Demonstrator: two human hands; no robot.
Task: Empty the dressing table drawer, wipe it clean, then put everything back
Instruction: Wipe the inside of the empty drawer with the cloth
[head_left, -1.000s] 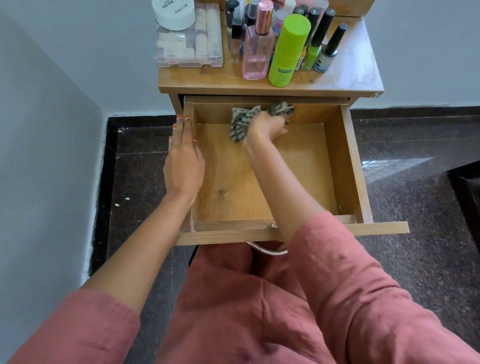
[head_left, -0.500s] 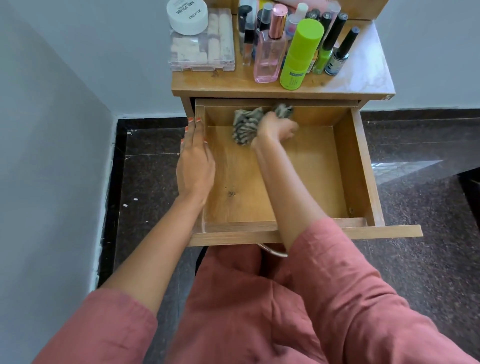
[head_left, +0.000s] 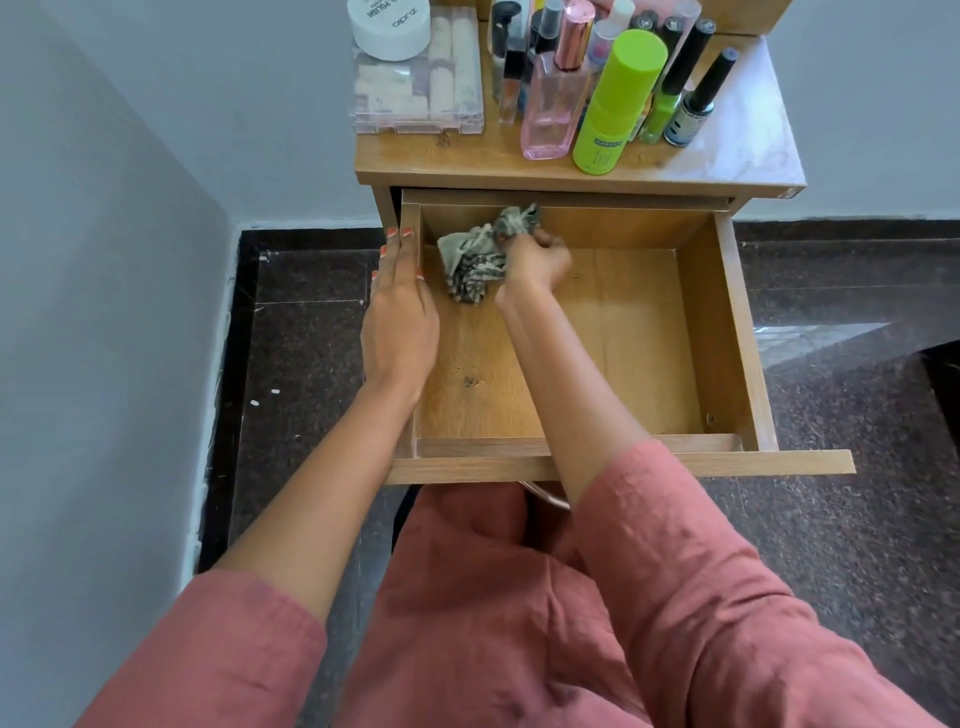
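I have the drawer pulled out and bare. What I take for its contents stands on the desk at 12 o'clock, bottles and all, so the wood is free to wipe. My left hand lies along the drawer's 9 o'clock wall, fingers straight and together, pointing to 12 and gripping nothing. I judge it braces the drawer against the rubbing. My right hand reaches in over the front edge, forearm slanting toward 11, wrist bent down, its fingers curled tight round the bunched cloth. The cloth sits in the drawer's 11 o'clock corner, down on the floor by the back wall, near the left hand. Refilling is not yet begun.
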